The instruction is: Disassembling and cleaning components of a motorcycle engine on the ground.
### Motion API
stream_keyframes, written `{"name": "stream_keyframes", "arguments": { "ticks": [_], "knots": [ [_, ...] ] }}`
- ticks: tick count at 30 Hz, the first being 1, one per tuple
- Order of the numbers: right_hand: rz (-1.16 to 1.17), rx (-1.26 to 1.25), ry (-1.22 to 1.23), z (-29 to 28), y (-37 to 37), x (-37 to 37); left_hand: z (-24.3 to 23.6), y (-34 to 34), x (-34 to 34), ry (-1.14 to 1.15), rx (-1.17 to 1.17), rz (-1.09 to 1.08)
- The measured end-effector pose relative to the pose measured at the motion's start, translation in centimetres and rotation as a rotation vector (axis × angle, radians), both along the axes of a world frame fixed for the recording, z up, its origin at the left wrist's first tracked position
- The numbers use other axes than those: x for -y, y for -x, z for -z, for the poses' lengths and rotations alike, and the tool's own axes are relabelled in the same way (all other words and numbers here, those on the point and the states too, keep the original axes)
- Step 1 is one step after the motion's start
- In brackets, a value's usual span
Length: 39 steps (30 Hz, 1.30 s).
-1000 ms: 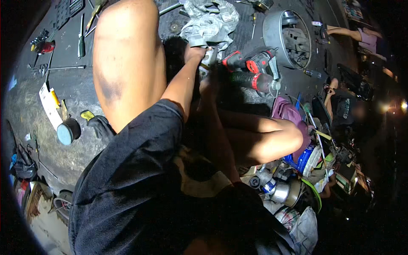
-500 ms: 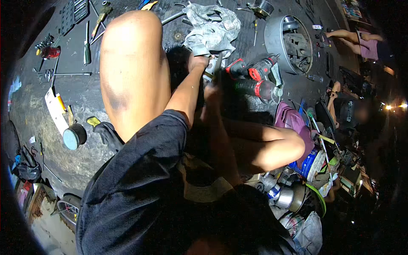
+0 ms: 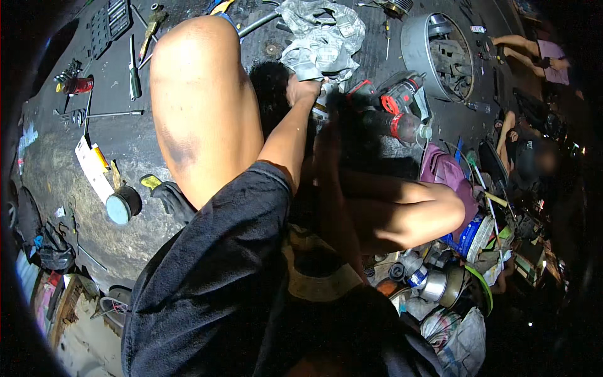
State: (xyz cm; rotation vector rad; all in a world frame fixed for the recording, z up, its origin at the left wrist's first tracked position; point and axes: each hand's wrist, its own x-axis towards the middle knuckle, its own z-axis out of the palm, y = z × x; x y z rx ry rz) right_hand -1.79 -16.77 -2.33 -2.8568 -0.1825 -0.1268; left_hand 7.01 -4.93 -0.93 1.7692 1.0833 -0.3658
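Note:
My left hand (image 3: 303, 89) is closed at the lower edge of a crumpled pale cloth (image 3: 323, 34), beside a small pale metal piece (image 3: 321, 108) whose shape is partly hidden; what exactly it grips is unclear. My right hand (image 3: 326, 132) lies in deep shadow below and right of it, blurred, closed around something dark and elongated that I cannot make out. Just right of both hands are a red-and-black cordless power tool (image 3: 396, 94) and a plastic bottle with a red label (image 3: 402, 127), both lying on the dark, stained floor (image 3: 144, 251).
Wrenches (image 3: 81, 116), a screwdriver (image 3: 134, 78), a socket case (image 3: 105, 31), a round tin (image 3: 119, 210) and dark gloves (image 3: 173, 198) lie left. A grey metal cylinder (image 3: 414, 53), purple bag (image 3: 443, 166) and piled pots (image 3: 433, 286) are right, with other people (image 3: 534, 56) beyond.
The whole scene has shifted in the view. My hands stay at the same spot below the cloth; my right hand and the dark thing in it are more blurred and shadowed.

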Motion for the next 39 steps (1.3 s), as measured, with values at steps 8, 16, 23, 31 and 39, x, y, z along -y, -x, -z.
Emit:
{"name": "stream_keyframes", "arguments": {
  "ticks": [8, 16, 23, 31, 39],
  "knots": [
    [0.087, 0.212, 0.079, -3.2, 4.3, -1.4, 0.0, -0.3, 0.6, 0.090, -0.027, 0.008],
    [0.159, -0.021, -0.321, -5.1, 1.6, -2.9, 1.4, -1.5, -0.3, 0.003, -0.043, 0.108],
    [0.291, -0.230, -0.179, -7.6, -1.4, -3.5, 2.2, -1.6, -0.6, 0.024, -0.061, 0.150],
    [0.378, -0.414, -0.198, -7.7, 0.8, -3.5, 3.9, -1.1, -0.7, -0.078, -0.044, 0.234],
    [0.417, -0.629, -0.162, -8.0, 4.8, -2.0, 2.0, -0.3, 0.5, -0.077, 0.041, 0.206]
  ]
}}
